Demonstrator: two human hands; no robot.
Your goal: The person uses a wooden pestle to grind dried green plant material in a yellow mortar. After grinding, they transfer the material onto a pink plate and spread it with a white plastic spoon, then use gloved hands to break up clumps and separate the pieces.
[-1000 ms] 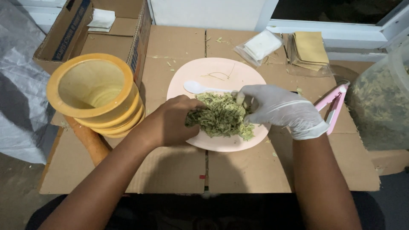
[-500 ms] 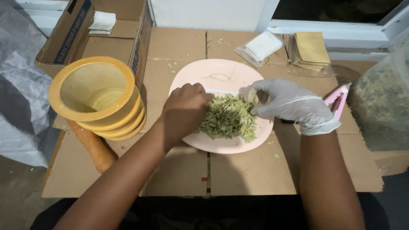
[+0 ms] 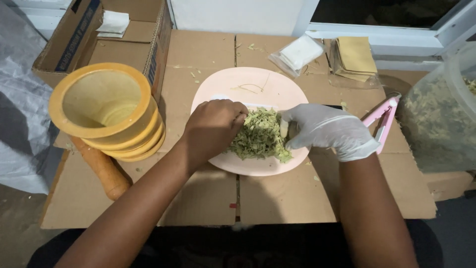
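With the bare left hand [image 3: 214, 125] and gloved right hand [image 3: 327, 130] cupping, fingers curled, the green shredded-leaf pile [image 3: 260, 135] on the pink plate [image 3: 258, 84] at frame centre, squeezed shreds are risking spilling over the rim onto the cardboard-covered desk [image 3: 198, 59].

Both hands — bare left hand [image 3: 214, 124], gloved right hand [image 3: 327, 130] — on shredded herbs [image 3: 260, 135]
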